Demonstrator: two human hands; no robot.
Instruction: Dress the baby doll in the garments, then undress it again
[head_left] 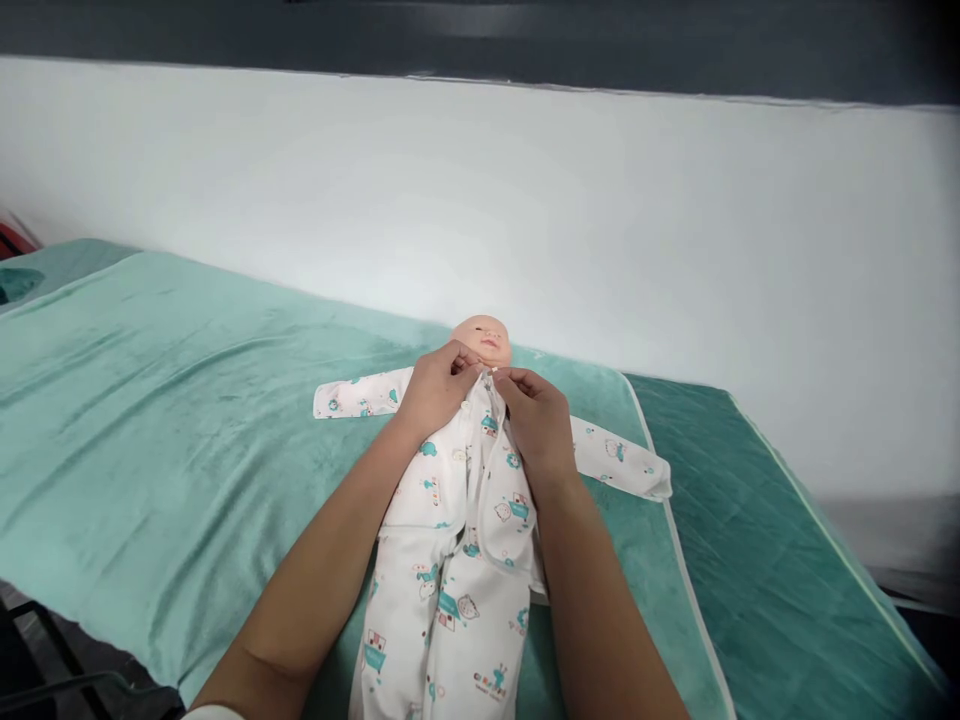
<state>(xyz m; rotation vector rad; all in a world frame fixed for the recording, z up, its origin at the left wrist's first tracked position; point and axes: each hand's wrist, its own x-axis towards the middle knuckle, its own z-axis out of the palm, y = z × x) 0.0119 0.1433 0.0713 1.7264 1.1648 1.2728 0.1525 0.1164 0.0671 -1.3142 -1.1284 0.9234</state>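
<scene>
A baby doll (484, 338) lies on its back on a green blanket (165, 400), its head pointing away from me. It wears a white printed romper (450, 540) with both sleeves spread sideways. My left hand (437, 388) pinches the left edge of the romper's neck opening just below the doll's chin. My right hand (536, 420) pinches the opposite edge, fingertips nearly touching the left hand's. The romper's front opening runs down the middle between my forearms.
The blanket covers a teal mattress (757, 560) that runs along a white wall (600, 220). The mattress front edge drops to a dark floor with a metal frame (52, 680) at lower left. A red item (11, 238) peeks in at the far left.
</scene>
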